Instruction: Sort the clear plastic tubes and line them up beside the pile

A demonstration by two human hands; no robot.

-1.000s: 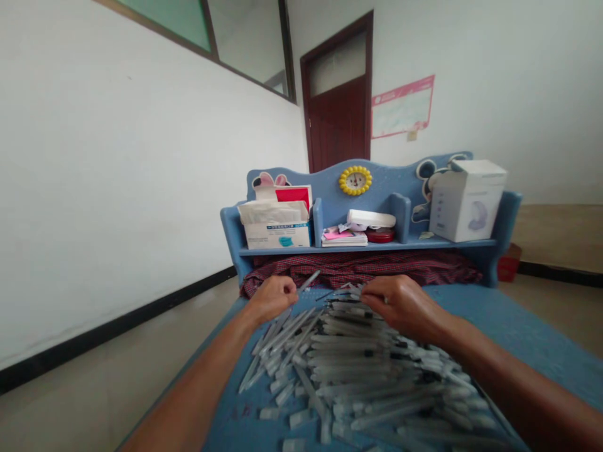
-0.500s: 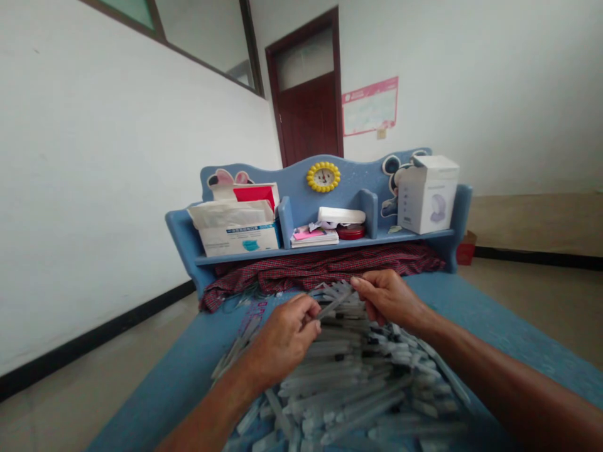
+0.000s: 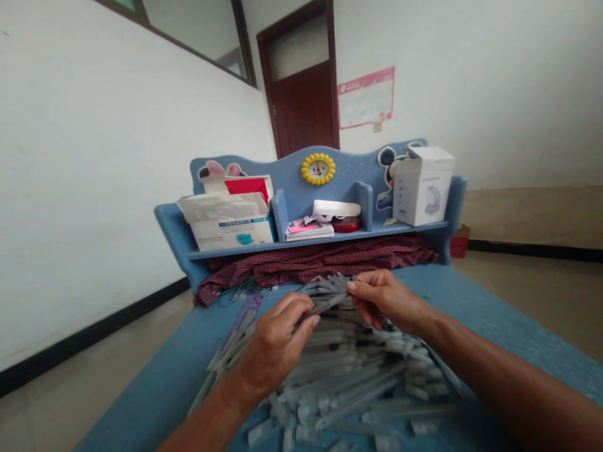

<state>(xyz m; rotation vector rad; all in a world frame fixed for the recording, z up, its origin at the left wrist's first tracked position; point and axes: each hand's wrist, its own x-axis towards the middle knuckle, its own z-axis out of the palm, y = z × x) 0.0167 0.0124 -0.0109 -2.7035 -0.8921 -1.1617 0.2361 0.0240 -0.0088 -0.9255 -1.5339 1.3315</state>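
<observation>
Between my hands a translucent grey-white pen [image 3: 330, 304] is held slanting, its right end higher. My left hand [image 3: 277, 339] is closed around its lower left end, thumb and fingers curled on it. The thumb and forefinger of my right hand [image 3: 384, 298] pinch its upper right end. Below both hands spreads a large heap of similar pens [image 3: 348, 383], frosted and slim, some with dark parts. The heap lies on a blue desk top [image 3: 490, 301]. Fine detail of the pen tips is blurred.
Behind the heap lies a bunched red plaid cloth [image 3: 301, 260]. Above it a blue shelf [image 3: 277, 247] bears a mask box [image 3: 230, 229], some papers [image 3: 309, 232], a red round tin [image 3: 346, 224] and a white box [image 3: 424, 188]. A yellow flower-shaped clock [image 3: 318, 169] is on its back panel.
The view has shifted slightly. My left hand has moved a little left and down along the pen, its fingers slightly looser. My right hand keeps its pinch at the other end.
</observation>
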